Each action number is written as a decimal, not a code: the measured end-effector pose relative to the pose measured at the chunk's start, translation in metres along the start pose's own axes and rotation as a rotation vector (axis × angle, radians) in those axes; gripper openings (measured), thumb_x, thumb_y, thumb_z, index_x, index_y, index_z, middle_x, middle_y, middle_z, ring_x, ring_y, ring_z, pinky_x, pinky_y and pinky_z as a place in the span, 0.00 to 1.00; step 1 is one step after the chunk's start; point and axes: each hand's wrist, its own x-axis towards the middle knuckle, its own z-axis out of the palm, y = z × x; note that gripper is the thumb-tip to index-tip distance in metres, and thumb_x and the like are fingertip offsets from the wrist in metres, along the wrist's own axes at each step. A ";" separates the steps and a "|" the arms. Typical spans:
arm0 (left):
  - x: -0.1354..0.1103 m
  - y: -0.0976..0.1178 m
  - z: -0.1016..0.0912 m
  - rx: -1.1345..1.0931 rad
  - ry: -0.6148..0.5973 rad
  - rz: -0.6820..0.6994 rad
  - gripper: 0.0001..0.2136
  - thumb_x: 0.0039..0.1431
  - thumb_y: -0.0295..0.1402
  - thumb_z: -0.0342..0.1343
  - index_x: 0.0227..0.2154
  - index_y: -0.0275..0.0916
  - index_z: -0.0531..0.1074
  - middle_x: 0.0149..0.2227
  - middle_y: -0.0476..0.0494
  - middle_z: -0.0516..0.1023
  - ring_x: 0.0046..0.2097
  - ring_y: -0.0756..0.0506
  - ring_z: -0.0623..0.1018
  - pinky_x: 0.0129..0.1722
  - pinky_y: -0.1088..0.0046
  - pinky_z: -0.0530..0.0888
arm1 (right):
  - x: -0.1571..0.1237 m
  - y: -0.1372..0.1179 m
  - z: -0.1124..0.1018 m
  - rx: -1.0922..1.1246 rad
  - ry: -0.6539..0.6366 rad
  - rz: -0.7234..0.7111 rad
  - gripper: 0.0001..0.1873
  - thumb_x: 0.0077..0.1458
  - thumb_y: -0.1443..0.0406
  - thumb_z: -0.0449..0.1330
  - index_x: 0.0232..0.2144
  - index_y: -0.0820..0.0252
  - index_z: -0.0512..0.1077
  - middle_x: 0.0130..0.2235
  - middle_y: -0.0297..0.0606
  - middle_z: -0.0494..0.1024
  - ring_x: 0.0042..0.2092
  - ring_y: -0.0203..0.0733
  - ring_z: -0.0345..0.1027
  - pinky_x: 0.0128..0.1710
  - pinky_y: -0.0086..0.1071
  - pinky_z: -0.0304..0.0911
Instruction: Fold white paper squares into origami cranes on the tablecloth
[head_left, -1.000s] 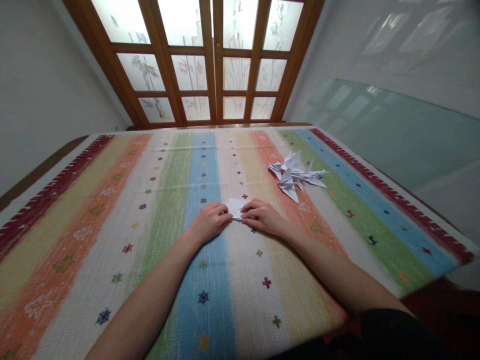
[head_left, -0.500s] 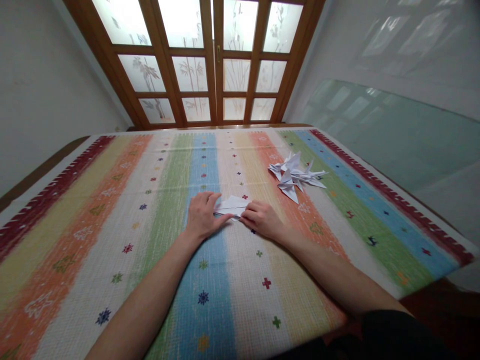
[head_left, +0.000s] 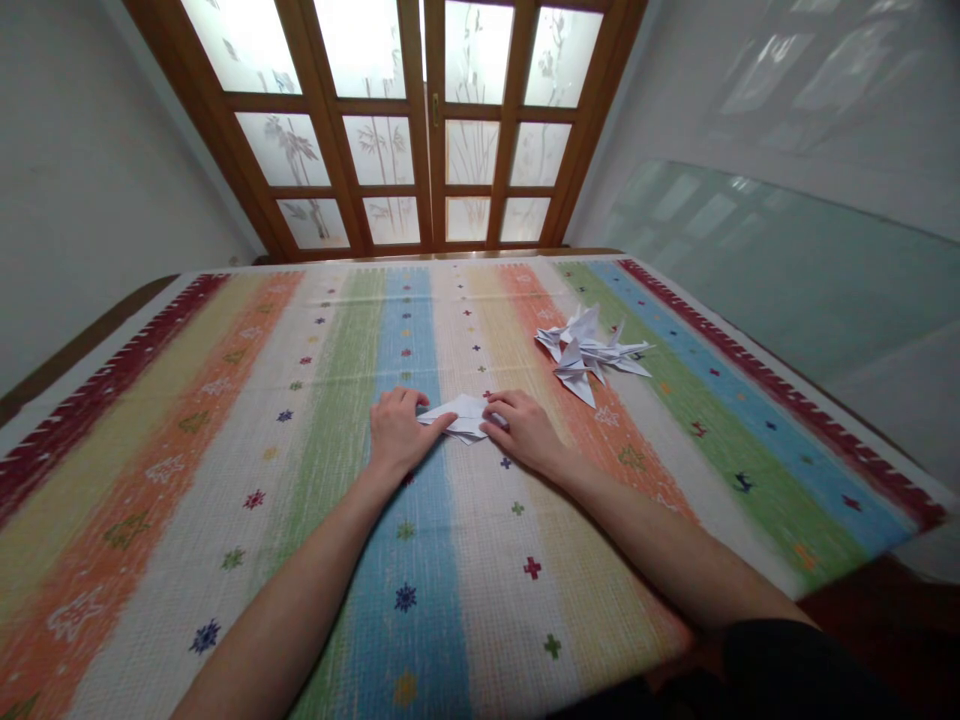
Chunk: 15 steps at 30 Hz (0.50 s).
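A small folded sheet of white paper (head_left: 466, 418) lies on the striped tablecloth between my two hands, its layers showing along the near edge. My left hand (head_left: 401, 425) grips its left end, the thumb lying over the top and the fingers curled at the far side. At the right end, my right hand (head_left: 523, 428) pinches the paper between thumb and curled fingers. Part of each end is hidden by the fingers.
Several white folded-paper cranes (head_left: 589, 350) are heaped together at the right, beyond my right hand. The striped tablecloth (head_left: 315, 560) covers the table. Behind the table's far edge stand wooden doors with frosted panes (head_left: 420, 150).
My left thumb has moved from the paper's near edge onto its top, and the left hand has shifted slightly left. More of the paper shows between the hands.
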 end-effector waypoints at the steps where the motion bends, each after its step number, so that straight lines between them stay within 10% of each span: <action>1: 0.000 0.001 0.000 0.010 -0.010 -0.004 0.18 0.54 0.51 0.58 0.30 0.38 0.72 0.35 0.41 0.75 0.42 0.39 0.73 0.41 0.61 0.66 | 0.000 -0.001 0.000 -0.003 -0.001 0.002 0.03 0.56 0.65 0.61 0.34 0.59 0.74 0.44 0.46 0.77 0.48 0.48 0.68 0.49 0.43 0.62; 8: -0.002 0.002 0.001 -0.109 0.090 0.033 0.13 0.56 0.44 0.58 0.30 0.39 0.73 0.35 0.42 0.76 0.41 0.41 0.74 0.43 0.60 0.69 | -0.003 -0.009 -0.004 -0.035 -0.042 0.034 0.06 0.57 0.64 0.61 0.35 0.60 0.75 0.43 0.46 0.77 0.47 0.48 0.68 0.48 0.42 0.63; 15: -0.014 0.010 0.013 -0.210 -0.044 0.438 0.09 0.59 0.36 0.57 0.40 0.40 0.73 0.45 0.40 0.76 0.47 0.42 0.75 0.49 0.62 0.72 | -0.007 -0.019 -0.003 0.048 -0.083 0.061 0.08 0.59 0.64 0.58 0.35 0.61 0.77 0.41 0.43 0.77 0.41 0.43 0.72 0.43 0.36 0.65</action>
